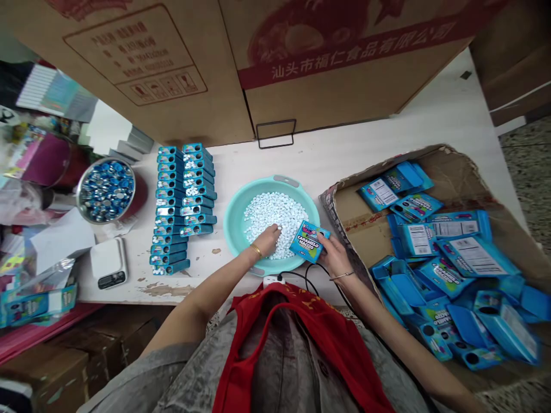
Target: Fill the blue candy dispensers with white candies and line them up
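Note:
My left hand (268, 241) reaches into a turquoise plastic basin (232, 215) that holds a heap of small white candies (275, 212). Its fingers are bent together among the candies, with some white pieces at the fingertips. My right hand (336, 256) grips a blue candy box (308, 242) printed "Caramelo Macizo" by its right side, tilted over the basin's right part. The thumb lies on the printed face; the other fingers are partly hidden behind the box.
Two rows of blue boxes (170, 212) stand left of the basin, several showing white candies. Further left are a bowl of blue-and-silver pieces (107, 190) and a white scale (109, 261). A cut carton (357, 212) with blue boxes sits right. Large cartons (172, 74) line the back.

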The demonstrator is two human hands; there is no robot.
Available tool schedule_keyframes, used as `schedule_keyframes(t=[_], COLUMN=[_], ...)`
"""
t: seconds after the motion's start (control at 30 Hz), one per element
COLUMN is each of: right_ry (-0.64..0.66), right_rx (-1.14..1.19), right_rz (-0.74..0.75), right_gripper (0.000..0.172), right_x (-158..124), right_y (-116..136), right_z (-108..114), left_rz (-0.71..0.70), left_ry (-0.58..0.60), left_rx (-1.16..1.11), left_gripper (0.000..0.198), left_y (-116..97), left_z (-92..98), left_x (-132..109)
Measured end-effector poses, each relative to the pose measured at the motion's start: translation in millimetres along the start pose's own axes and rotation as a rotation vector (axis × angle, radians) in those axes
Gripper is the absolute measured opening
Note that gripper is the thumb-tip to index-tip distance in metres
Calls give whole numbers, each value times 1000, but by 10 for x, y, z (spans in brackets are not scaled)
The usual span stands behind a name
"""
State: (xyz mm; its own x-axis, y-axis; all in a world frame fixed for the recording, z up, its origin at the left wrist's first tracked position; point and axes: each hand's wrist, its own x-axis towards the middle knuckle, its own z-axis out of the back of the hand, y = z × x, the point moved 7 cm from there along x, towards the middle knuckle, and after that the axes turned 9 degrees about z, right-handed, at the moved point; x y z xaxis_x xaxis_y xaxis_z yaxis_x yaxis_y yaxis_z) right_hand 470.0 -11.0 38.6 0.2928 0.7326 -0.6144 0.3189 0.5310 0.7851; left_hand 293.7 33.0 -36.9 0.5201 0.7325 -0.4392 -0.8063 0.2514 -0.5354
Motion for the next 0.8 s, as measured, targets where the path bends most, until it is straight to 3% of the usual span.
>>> schedule_keyframes(t=[0.1, 0.17, 0.37, 0.57, 0.7, 0.8], right_ry=[54, 98, 150, 279, 395, 417], right_rx=[-1, -34, -322, -780, -883, -921], right_rz=[78, 176, 542, 949, 1054, 1110], right_gripper=[46, 46, 43, 33, 31, 33], right_x=[-7, -14, 10, -12, -53, -87], right_y=[101, 212, 530, 679, 583, 496], right_z=[17, 21, -46, -412, -627, -690], left_rz=[9, -8, -131, -199, -191, -94], left_ry=[-16, -52, -157, -139, -31, 48], left_rx=[-88, -188, -334, -187, 0, 225], left_gripper=[45, 47, 38, 36, 34, 32], left_y=[7, 50, 96, -117, -353, -527], left_z=[28, 150, 882, 1594, 1773, 1806], left_x=[-40, -102, -469, -787, -805, -753])
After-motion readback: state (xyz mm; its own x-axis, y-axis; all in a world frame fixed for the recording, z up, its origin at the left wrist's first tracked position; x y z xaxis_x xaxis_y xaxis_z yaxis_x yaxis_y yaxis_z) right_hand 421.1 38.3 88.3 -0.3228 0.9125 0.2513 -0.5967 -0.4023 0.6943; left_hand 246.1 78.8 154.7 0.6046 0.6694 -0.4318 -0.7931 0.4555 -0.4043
